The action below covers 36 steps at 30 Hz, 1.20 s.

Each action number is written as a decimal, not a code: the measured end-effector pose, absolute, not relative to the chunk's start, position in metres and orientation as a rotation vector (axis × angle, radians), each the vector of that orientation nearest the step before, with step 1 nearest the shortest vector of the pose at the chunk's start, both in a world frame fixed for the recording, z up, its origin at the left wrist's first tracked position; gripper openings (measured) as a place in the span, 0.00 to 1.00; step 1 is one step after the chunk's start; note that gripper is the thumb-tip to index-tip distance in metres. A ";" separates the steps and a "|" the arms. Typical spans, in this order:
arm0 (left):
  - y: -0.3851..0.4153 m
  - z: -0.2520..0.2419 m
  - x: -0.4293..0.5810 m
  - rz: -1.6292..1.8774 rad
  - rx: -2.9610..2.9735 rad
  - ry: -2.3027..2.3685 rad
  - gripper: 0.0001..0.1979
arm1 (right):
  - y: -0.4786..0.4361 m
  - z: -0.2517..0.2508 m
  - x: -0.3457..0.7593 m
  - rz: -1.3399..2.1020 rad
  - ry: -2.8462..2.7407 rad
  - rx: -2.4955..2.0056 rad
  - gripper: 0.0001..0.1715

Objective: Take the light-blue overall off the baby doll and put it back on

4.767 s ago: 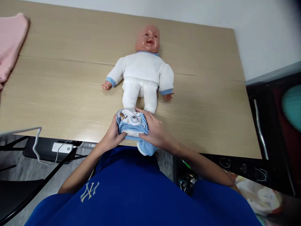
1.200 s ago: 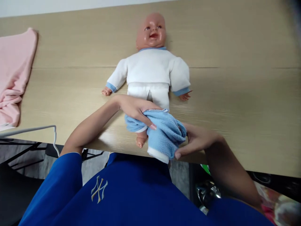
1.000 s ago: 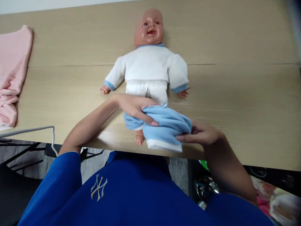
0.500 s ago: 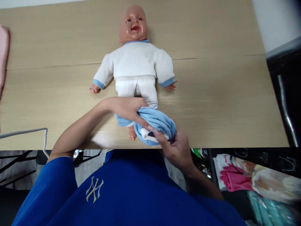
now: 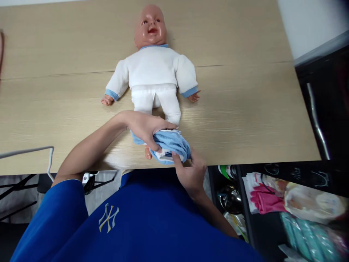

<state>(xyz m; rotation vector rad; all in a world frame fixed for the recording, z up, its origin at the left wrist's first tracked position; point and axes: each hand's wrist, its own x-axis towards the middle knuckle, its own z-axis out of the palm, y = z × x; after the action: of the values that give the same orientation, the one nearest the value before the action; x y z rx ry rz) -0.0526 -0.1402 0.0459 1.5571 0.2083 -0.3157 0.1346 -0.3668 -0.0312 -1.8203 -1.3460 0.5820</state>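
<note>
A baby doll (image 5: 152,69) lies on its back, head away from me, in a white top with blue cuffs. Its white cloth legs point towards me. Light-blue terry-cloth pants (image 5: 173,140) are bunched round the lower legs, white inner side partly showing. One small foot (image 5: 148,153) sticks out on the left; the other is hidden in the cloth. My left hand (image 5: 144,127) reaches across the shins, thumb and fingers closed on the bunched upper edge. From the right, my right hand (image 5: 191,171) pinches the lower edge, its thumb on the white inner side.
The doll rests on a wooden table (image 5: 240,109) whose front edge is close to my body. A white bent rod (image 5: 29,150) crosses the left side. Below the right edge, a dark shelf holds a pink glove (image 5: 268,199) and plastic packets (image 5: 308,233). A metal handle (image 5: 317,122) is at right.
The bunched pants have moved slightly left and look more compact. My right hand has shifted left with them, and my left thumb has drawn back along the cloth. The view has swung slightly right.
</note>
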 end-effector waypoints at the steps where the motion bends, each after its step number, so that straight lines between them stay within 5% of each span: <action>1: -0.142 0.046 -0.052 -0.329 1.537 0.216 0.22 | -0.367 -0.034 0.133 0.532 -1.373 -1.819 0.15; 6: -0.161 0.053 -0.039 -0.326 1.963 0.473 0.26 | -0.366 -0.041 0.127 0.370 -1.407 -1.814 0.05; 13: -0.191 0.053 -0.023 -0.437 2.505 0.832 0.22 | -0.365 -0.043 0.135 0.322 -1.341 -1.826 0.09; 24: -0.179 0.041 -0.033 -0.169 2.252 0.803 0.27 | -0.350 -0.057 0.136 0.859 -0.976 -1.667 0.13; 27: -0.171 0.031 -0.037 -0.008 2.078 0.726 0.27 | -0.347 -0.057 0.130 0.888 -0.916 -1.590 0.20; 31: -0.163 0.027 -0.042 0.141 1.960 0.602 0.28 | -0.341 -0.056 0.129 0.835 -0.933 -1.491 0.43; 36: -0.149 0.045 -0.051 0.149 2.077 0.480 0.18 | -0.324 -0.060 0.157 0.732 -1.111 -1.471 0.25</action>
<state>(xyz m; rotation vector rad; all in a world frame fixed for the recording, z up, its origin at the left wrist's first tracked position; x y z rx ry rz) -0.0511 -0.1489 0.0452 2.0772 0.4797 0.1490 0.1572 -0.3242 -0.0603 -1.4706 -1.1109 0.7321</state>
